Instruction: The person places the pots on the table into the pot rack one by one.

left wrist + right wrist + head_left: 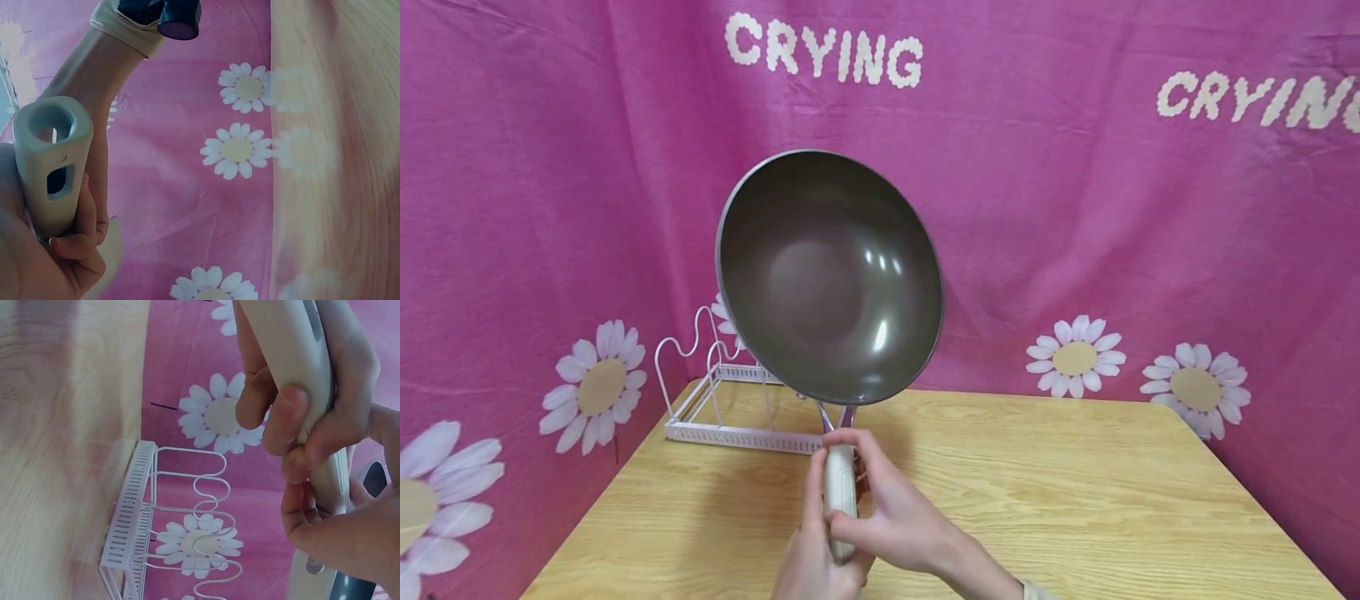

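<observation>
A deep frying pan (827, 275) stands tilted up above the table, its dark glossy inside facing me. My left hand (820, 546) grips the cream handle (840, 483) from the left, near its lower end. From the other side, my right hand (898, 508) holds the same handle, thumb low and forefinger near the pan. The handle's hollow end (53, 125) shows a hole and a slot in the left wrist view. In the right wrist view, fingers of both hands curl round the handle (281, 350). Part of each hand is hidden.
Behind the pan at the left, a white wire rack (741, 435) stands on the wooden table (1037, 492), partly covered by the pan. A pink cloth (1015, 208) with daisies and lettering hangs behind and at the sides. The right wrist view also shows the rack's wire loops (219, 478).
</observation>
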`<action>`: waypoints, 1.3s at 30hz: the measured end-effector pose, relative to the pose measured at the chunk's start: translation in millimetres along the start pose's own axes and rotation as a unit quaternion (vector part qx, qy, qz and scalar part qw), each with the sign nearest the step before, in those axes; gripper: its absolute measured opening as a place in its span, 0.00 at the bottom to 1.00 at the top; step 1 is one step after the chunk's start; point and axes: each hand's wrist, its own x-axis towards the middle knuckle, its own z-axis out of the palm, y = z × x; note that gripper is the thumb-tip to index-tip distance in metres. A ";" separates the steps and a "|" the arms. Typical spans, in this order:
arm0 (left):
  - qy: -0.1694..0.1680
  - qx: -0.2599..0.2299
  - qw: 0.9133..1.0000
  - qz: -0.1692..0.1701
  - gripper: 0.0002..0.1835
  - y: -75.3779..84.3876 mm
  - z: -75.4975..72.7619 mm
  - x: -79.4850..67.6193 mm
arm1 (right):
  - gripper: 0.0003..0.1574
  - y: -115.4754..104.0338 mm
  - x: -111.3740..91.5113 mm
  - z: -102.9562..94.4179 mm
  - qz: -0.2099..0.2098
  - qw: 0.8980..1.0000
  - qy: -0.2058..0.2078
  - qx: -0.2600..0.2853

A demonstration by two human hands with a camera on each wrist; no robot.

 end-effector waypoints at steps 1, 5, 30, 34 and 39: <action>0.017 0.022 1.000 0.006 0.56 0.1 0.0 -0.6 | 0.43 -0.3 0.8 1.0 0.001 1.000 -0.001 0.003; 0.080 0.080 0.993 0.027 0.55 1.0 0.8 -1.2 | 0.44 -0.3 4.1 3.9 -0.004 1.000 0.000 0.007; 0.227 0.129 0.959 0.109 0.57 -7.0 -9.2 9.9 | 0.43 -1.3 29.2 14.3 -0.093 0.992 -0.005 0.088; 0.229 0.135 0.958 0.105 0.57 -7.5 -12.7 10.5 | 0.44 -3.2 32.4 17.2 -0.094 0.992 -0.010 0.087; 0.221 0.133 0.962 0.092 0.58 -8.1 -16.9 12.0 | 0.46 -4.6 36.6 19.8 -0.091 0.992 -0.014 0.085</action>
